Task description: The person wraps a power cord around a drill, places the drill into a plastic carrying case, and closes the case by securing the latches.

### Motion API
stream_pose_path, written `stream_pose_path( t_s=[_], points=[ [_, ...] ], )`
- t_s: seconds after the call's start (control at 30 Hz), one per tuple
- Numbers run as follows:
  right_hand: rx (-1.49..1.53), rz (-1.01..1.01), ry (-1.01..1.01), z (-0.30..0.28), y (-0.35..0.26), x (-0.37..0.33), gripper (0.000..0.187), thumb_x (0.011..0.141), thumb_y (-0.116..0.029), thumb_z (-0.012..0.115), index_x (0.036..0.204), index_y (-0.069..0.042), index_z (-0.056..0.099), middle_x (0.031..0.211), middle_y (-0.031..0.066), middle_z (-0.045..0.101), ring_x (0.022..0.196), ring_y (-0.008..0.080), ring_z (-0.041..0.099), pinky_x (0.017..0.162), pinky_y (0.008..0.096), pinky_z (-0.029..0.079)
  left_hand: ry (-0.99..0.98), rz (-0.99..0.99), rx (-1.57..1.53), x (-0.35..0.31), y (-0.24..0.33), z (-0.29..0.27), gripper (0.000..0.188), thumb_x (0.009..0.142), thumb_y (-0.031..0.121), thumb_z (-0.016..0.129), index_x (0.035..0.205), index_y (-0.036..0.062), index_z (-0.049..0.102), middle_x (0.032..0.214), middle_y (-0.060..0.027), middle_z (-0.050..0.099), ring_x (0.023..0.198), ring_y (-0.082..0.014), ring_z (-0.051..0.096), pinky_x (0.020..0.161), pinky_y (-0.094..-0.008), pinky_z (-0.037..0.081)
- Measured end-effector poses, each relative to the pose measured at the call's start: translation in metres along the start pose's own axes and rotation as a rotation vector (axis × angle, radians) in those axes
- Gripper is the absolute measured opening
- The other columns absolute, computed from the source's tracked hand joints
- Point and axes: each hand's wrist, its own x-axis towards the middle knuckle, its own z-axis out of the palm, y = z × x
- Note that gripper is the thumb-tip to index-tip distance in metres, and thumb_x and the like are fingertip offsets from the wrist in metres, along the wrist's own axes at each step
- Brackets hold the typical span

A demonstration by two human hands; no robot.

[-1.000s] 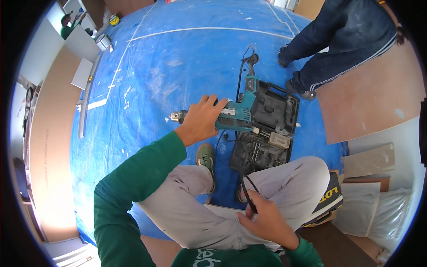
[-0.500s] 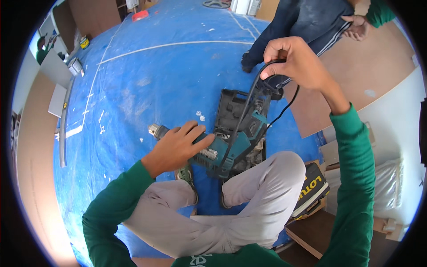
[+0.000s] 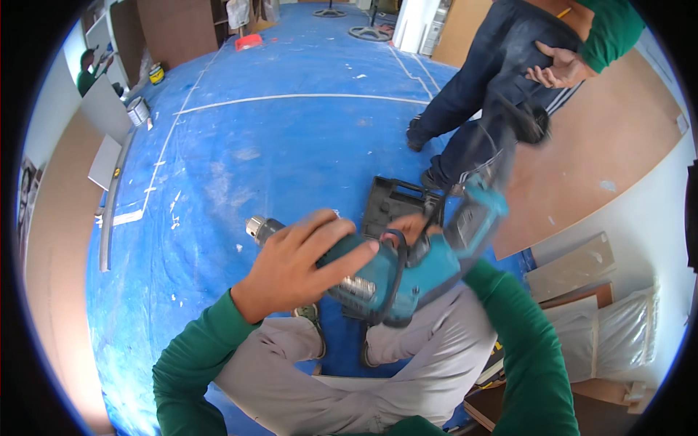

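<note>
Teal drill (image 3: 432,277), its rear blurred, hangs above the knees (image 3: 454,330), left hand (image 3: 294,263) clasping its front; right hand (image 3: 411,227) (partly hidden behind, grip unclear) is by the cord (image 3: 399,275). Beyond, a black case (image 3: 385,206) is partly covered.

A creased blue sheet (image 3: 291,163) with whitish smears covers the floor. Thin white straight lines (image 3: 305,97) run across it. An open black rectangular case (image 3: 389,202), partly hidden, lies near the middle. Toward the far end sits a shallow red tray (image 3: 249,42); along the left edge stretches a long grey strip (image 3: 113,211), near a cylindrical silver can (image 3: 138,111).
</note>
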Motion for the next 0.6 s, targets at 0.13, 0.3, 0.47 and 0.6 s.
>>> stream_pose_path(
  t_s=[0.13,0.3,0.47,0.6],
  points=[
    [-0.661,0.155,-0.238,0.129,-0.014,0.006,0.027,0.103,-0.023,0.057,0.123,-0.005,0.064,0.104,0.0164,0.072,0.097,0.0274,0.070,0.085,0.0424,0.054,-0.023,-0.289,0.043,-0.023,-0.019,-0.001,0.077,0.058,0.014,0.086,0.132,0.0163,0.064,0.120,-0.0121,0.059,0.106,-0.0362,0.062,0.076,-0.0430,0.056],
    [-0.585,0.168,-0.035,0.226,-0.051,-0.031,0.031,0.100,-0.020,0.060,0.124,-0.002,0.055,0.073,0.0193,0.063,0.068,0.0403,0.066,0.065,0.0459,0.051,-0.031,-0.457,0.124,-0.026,-0.034,-0.003,0.080,0.064,0.016,0.086,0.139,0.0175,0.060,0.122,-0.0106,0.057,0.113,-0.0330,0.059,0.076,-0.0435,0.059],
    [-0.792,0.193,-0.005,0.240,-0.172,-0.070,0.040,0.093,-0.010,0.069,0.128,0.004,0.053,0.074,0.0160,0.067,0.066,0.0334,0.069,0.058,0.0435,0.053,-0.154,-0.508,0.134,-0.037,-0.040,0.009,0.087,0.062,0.015,0.086,0.143,0.0186,0.056,0.123,-0.0101,0.057,0.114,-0.0329,0.058,0.079,-0.0439,0.058],
    [-1.042,-0.098,0.034,0.227,-0.260,-0.044,0.028,0.085,-0.002,0.073,0.112,-0.001,0.065,0.074,0.0158,0.066,0.065,0.0329,0.067,0.061,0.0414,0.054,-0.277,-0.467,0.129,-0.044,-0.029,0.013,0.086,0.063,0.017,0.087,0.143,0.0211,0.056,0.123,-0.0095,0.056,0.117,-0.0324,0.057,0.078,-0.0438,0.059]
  ],
)
